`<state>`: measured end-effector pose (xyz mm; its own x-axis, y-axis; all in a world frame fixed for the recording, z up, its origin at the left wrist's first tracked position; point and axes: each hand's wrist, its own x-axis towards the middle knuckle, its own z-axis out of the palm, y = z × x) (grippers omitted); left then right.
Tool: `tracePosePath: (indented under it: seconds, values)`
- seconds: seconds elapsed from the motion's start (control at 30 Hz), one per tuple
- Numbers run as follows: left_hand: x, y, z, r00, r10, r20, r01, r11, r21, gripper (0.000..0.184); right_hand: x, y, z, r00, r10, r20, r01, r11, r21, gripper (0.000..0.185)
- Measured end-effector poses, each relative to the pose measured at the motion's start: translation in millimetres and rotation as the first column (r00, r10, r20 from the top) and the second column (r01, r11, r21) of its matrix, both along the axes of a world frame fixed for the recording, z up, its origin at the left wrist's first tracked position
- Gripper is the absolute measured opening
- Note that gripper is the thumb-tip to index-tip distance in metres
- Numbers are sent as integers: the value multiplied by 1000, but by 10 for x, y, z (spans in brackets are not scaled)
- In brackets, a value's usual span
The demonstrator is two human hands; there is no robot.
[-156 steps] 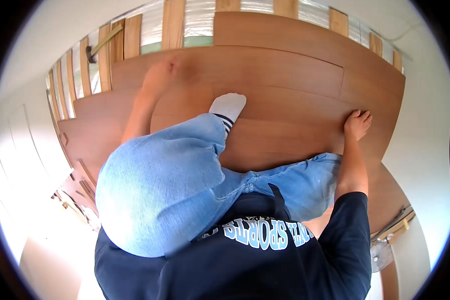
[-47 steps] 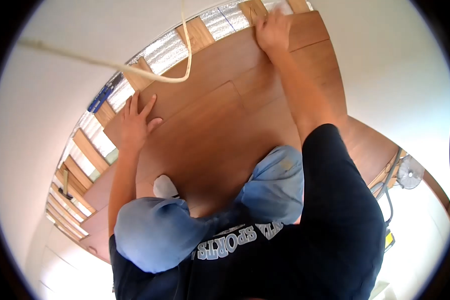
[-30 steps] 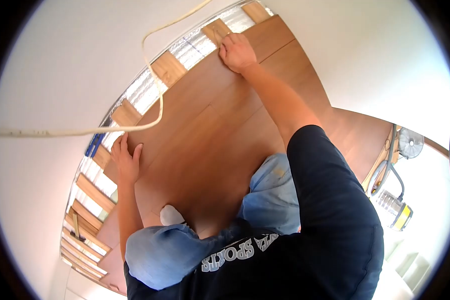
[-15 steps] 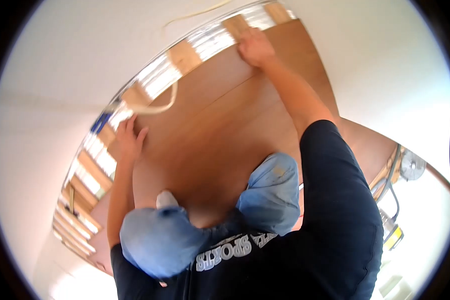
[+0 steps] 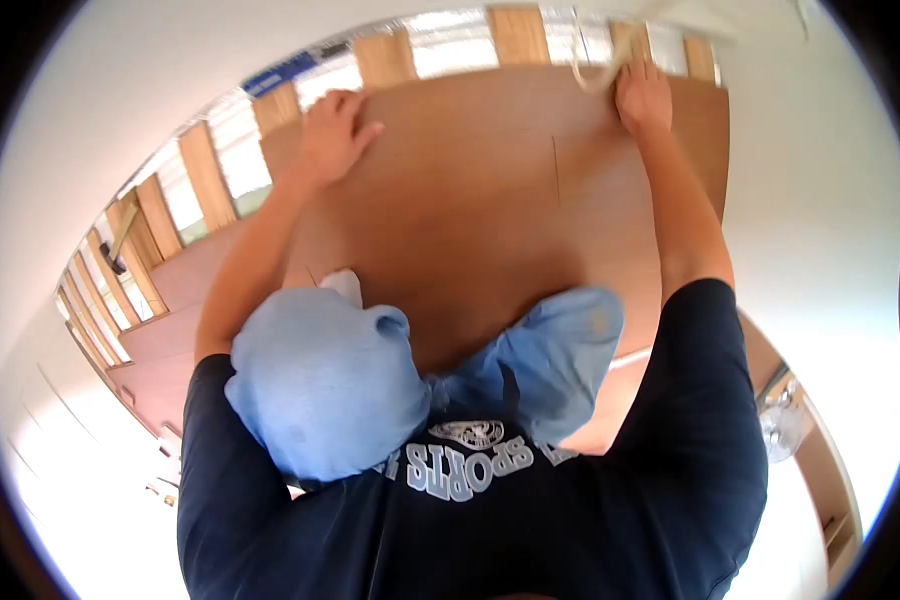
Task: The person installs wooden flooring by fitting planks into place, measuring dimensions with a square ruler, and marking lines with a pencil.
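Brown wooden floor boards [image 5: 450,180] spread out below me, their far edge bordering pale wood battens [image 5: 519,36] with silvery sheeting [image 5: 452,40] between them. My left hand [image 5: 338,137] rests on the boards near that far edge, thumb and fingers apart, holding nothing. Further right, my right hand [image 5: 644,96] lies at the same far edge, fingers close together over the board's rim, beside a batten. Whether those fingers grip the rim is hard to tell. A cream cord [image 5: 592,80] dangles just left of my right hand.
A blue tool or package [image 5: 280,75] lies on the battens beyond my left hand. On the far-left battens is a hammer [image 5: 118,245]. White walls curve around both sides. A fan [image 5: 782,425] stands at the right. My jeans-covered knees and one white-socked foot [image 5: 343,284] are on the boards.
The view has swung, so the boards' far edge now runs more level across the top. Both hands remain at that edge. The cord now appears further right, beside my right hand.
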<state>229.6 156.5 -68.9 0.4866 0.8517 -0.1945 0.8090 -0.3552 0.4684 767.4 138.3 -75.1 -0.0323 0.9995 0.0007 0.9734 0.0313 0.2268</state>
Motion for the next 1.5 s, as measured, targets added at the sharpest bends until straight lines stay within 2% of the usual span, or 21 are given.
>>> tracePosePath:
  seconds: [0.03,0.07,0.1,0.13,0.17,0.2,0.27,0.37,0.5,0.7,0.8,0.9,0.97,1.03,1.1,1.2,1.23,1.27,1.33,1.4,1.5]
  values:
    - [-2,19,21,998,-27,-58,28,999,32,58,-31,108,-1,997,58,51,-59,998,33,30]
    - [18,-22,53,990,-35,-134,42,998,55,59,66,150,-244,994,-98,-49,100,994,44,28]
    - [0,-20,61,986,-64,-153,70,997,35,61,-105,230,-12,985,-169,-22,160,963,-219,29]
    - [3,-79,-12,971,-52,-233,64,997,45,63,196,167,-398,999,32,-19,-33,998,-56,30]
    - [-8,-107,-92,976,-41,-213,67,991,117,65,-119,225,-109,927,-270,-260,236,959,-155,31]
    - [-27,-156,-158,981,-45,-189,79,981,179,66,-265,145,14,906,-308,-289,264,947,-182,36]
    - [-43,-118,59,976,-94,-197,107,993,54,68,-233,-94,-308,944,-56,-326,116,979,167,51]
    - [-35,-318,-66,974,-24,-224,84,961,262,70,-418,-487,-440,983,-76,-169,91,992,83,65]
    - [-42,-744,4,968,-83,-235,126,977,174,80,-974,-1124,-352,992,-32,-119,45,992,116,69]
    - [-274,-1162,110,968,-202,-148,218,971,101,86,-1396,-1634,83,981,-123,-151,96,979,-178,73]
    - [-516,-1428,168,957,-281,-71,285,957,60,82,-1471,-1750,516,827,-392,-404,130,831,-541,61]
    - [-755,-1745,234,967,-214,135,217,976,-2,75,-1287,-2328,910,731,-455,-508,312,885,-344,51]
    - [-928,-1893,84,956,-206,209,207,978,17,65,-1044,-2931,1145,637,-538,-553,535,824,-185,45]
    - [-1134,-1884,158,955,-160,248,196,972,-128,52,-766,-3790,1238,571,-592,-569,694,718,-50,41]
    - [-1273,-1838,594,823,391,411,-34,757,-652,47,-587,-4728,1223,407,-737,-540,841,532,-93,41]
    - [-1630,-1306,1059,810,359,464,-90,857,-507,39,-481,-6145,974,49,-936,-348,921,177,-346,47]
    - [-1513,-1157,1642,784,217,581,-25,947,-319,37,-587,-6523,830,7,-933,-359,926,141,-349,47]
    - [-1340,-1100,2293,770,257,584,-89,950,-301,37,-729,-6855,639,-74,-947,-312,921,56,-387,48]
    - [-981,-1053,3340,746,-8,666,3,1000,8,40,-1016,-7188,414,-172,-953,-251,904,-51,-425,50]
    - [-567,-1114,4183,624,-501,600,323,864,386,46,-1428,-7245,208,-299,-902,-310,887,-143,-438,53]
    - [295,-1650,5113,277,-935,221,659,352,664,50,-1721,-7262,-85,-233,-903,-360,880,-39,-473,48]
